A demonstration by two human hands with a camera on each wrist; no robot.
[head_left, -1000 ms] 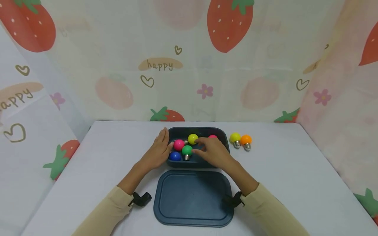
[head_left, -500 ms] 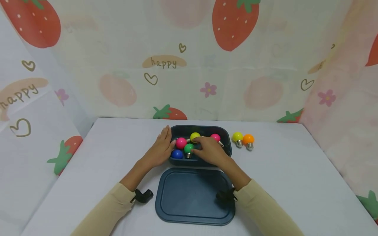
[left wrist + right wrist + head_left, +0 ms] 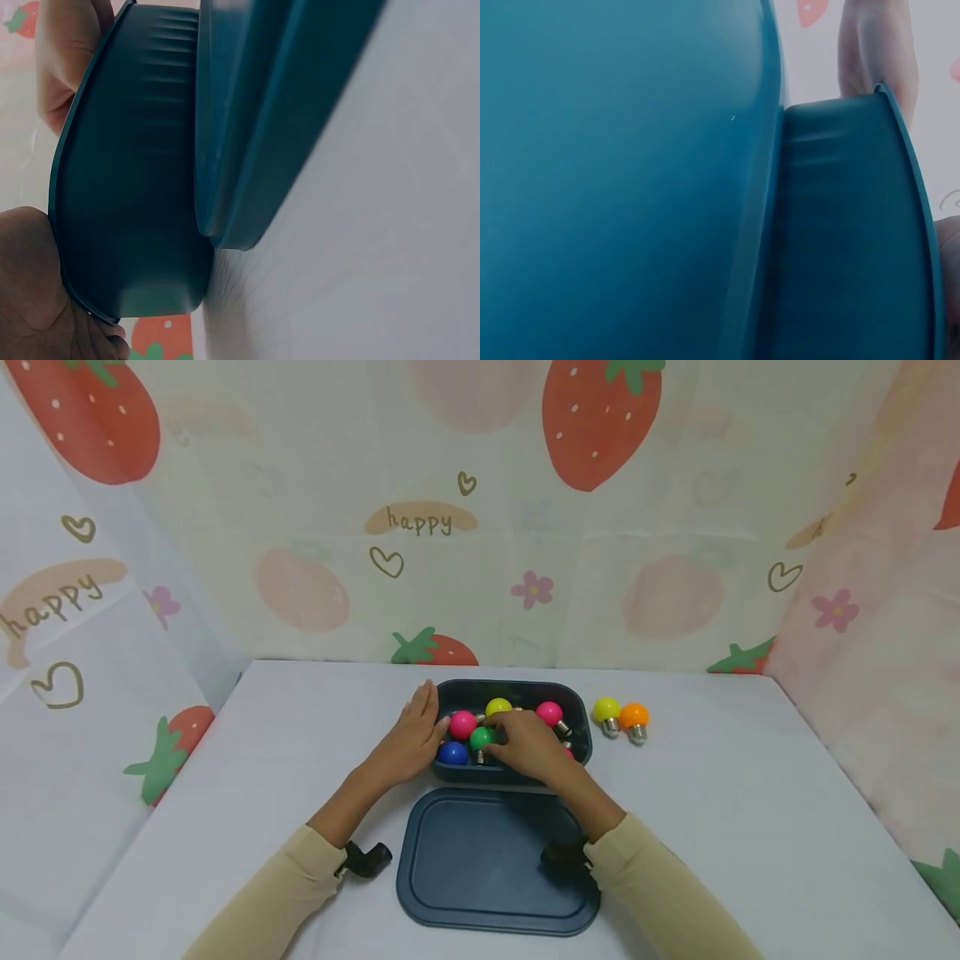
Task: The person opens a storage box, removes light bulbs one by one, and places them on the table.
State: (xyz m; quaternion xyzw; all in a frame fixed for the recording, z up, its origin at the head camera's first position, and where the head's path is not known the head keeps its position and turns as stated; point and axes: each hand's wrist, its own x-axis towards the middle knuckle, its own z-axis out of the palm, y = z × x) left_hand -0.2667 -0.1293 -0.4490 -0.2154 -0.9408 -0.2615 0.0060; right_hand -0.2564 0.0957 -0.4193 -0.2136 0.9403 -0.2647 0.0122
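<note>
The left hand [image 3: 405, 742] lay straight-fingered against the box [image 3: 525, 692]; the right hand [image 3: 529, 745] was at the green bulb [image 3: 480, 737] inside – gripping or not, unclear – seemingly arranging it, which called for a sure pinch.

The box [image 3: 467, 695] is being touched by the left hand [image 3: 405, 740], its yellow bulb [image 3: 498, 706] being partly covered by the right hand [image 3: 534, 745].

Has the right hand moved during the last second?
Yes, to the person's left: measured against the box, the right hand now reaches farther across, leaving the pink bulb at the back right uncovered.
</note>
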